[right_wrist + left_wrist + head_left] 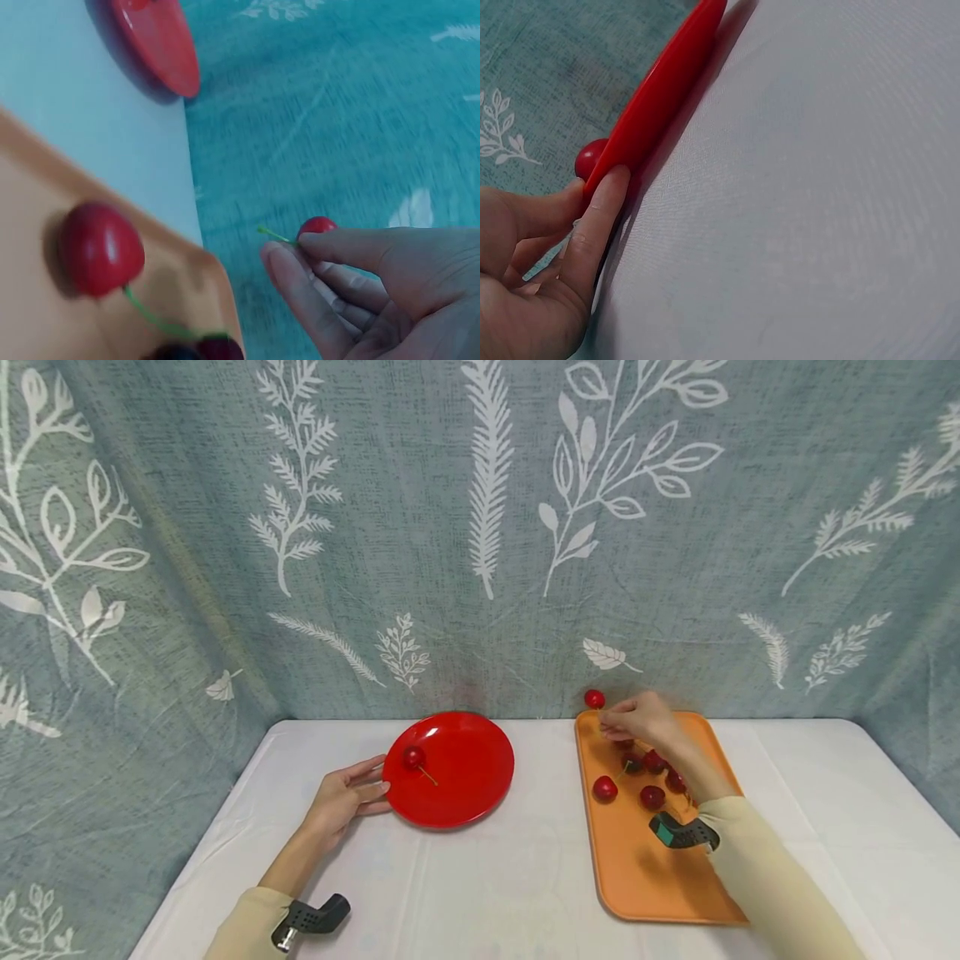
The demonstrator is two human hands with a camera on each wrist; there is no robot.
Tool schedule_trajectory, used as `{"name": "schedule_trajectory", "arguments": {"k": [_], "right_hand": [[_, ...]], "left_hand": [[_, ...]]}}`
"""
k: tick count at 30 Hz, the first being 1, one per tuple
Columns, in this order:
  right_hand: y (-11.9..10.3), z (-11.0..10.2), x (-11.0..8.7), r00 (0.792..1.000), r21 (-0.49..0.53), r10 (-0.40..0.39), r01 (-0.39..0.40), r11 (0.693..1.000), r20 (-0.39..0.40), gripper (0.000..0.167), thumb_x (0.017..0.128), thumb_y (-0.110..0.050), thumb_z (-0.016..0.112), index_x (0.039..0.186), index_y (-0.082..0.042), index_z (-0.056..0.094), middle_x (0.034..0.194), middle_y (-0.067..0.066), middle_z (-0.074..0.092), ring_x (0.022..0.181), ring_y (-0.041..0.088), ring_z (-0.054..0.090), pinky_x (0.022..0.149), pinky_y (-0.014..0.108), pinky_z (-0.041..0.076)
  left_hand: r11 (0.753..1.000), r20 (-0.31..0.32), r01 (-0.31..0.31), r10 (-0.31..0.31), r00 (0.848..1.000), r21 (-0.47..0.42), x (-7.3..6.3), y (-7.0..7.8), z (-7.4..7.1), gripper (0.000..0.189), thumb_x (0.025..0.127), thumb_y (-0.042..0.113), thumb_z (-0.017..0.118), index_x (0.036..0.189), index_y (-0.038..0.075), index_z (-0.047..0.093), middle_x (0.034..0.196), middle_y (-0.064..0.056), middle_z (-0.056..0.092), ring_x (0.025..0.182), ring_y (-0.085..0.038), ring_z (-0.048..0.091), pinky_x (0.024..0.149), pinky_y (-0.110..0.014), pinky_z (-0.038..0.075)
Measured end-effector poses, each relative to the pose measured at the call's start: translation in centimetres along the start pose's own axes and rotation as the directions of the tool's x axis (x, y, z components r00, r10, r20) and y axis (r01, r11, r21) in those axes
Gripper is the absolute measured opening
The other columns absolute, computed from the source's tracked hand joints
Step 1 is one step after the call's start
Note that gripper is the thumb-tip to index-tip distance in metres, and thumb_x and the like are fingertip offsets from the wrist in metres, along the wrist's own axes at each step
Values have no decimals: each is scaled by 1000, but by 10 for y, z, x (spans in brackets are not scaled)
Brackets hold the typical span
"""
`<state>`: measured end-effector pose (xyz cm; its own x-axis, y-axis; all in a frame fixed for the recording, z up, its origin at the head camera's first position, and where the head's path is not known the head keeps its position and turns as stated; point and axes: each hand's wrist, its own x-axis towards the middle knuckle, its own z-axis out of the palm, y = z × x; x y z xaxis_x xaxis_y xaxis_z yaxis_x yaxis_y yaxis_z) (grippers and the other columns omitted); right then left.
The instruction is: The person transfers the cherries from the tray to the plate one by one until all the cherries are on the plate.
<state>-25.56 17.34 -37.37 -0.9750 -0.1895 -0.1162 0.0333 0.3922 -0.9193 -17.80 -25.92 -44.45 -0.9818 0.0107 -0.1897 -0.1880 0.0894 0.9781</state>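
My left hand [341,797] grips the left rim of a round red plate [472,777], thumb and fingers at its edge. On that plate lies one red cherry [414,757] with its stem pointing right. Over the far left corner of an orange tray [630,885], my right hand [641,718] pinches a cherry [595,699] by its green stem between thumb and forefinger. The right wrist view shows this held cherry [317,225] partly behind the forefinger. Several more cherries lie in the tray under the hand, among them a bright red one [101,249] with a green stem.
A white cloth [525,877] covers the table. Behind it hangs a grey-green curtain [420,527] with white leaf prints, close to the far edge. The tray's raised rim [587,835] runs along its left side, with a strip of cloth between it and the plate.
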Motion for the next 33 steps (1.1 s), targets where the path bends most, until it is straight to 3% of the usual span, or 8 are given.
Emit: {"name": "schedule_trajectory", "arguments": {"k": [4, 11, 17, 33], "right_hand": [[-7, 14, 6, 1000, -26, 7, -7, 1000, 9, 27, 94, -1, 61, 109, 21, 64, 88, 23, 72, 77, 24, 74, 76, 39, 60], [-17, 51, 18, 998, 26, -24, 23, 999, 55, 24, 93, 3, 61, 107, 22, 64, 91, 27, 71, 73, 19, 73, 79, 42, 59], [-25, 82, 21, 997, 34, -32, 30, 999, 72, 21, 91, 3, 64, 104, 19, 67, 88, 25, 72, 72, 23, 73, 78, 44, 58], [-30, 145, 27, 982, 45, -102, 96, 994, 161, 13, 88, 6, 64, 92, 16, 71, 83, 24, 72, 69, 25, 73, 65, 32, 61]], "left_hand": [[1000, 4, -3, 3, 1000, 0, 1, 0, 0, 55, 96, -1, 57, 147, -6, 38, 141, -32, 45, 93, -20, 71, 79, -33, 59], [1000, 0, 6, -6, 1000, -18, 1, 0, -1, 55, 96, -3, 56, 147, -6, 37, 141, -33, 44, 92, -19, 71, 78, -33, 59], [1000, 7, 9, -9, 1000, -16, 1, 2, 2, 56, 95, -2, 58, 147, -6, 37, 141, -33, 44, 92, -19, 72, 78, -33, 59], [1000, 24, -4, 4, 1000, -22, -2, 4, -1, 55, 96, -3, 55, 146, -9, 35, 142, -35, 42, 92, -18, 71, 77, -33, 60]]}}
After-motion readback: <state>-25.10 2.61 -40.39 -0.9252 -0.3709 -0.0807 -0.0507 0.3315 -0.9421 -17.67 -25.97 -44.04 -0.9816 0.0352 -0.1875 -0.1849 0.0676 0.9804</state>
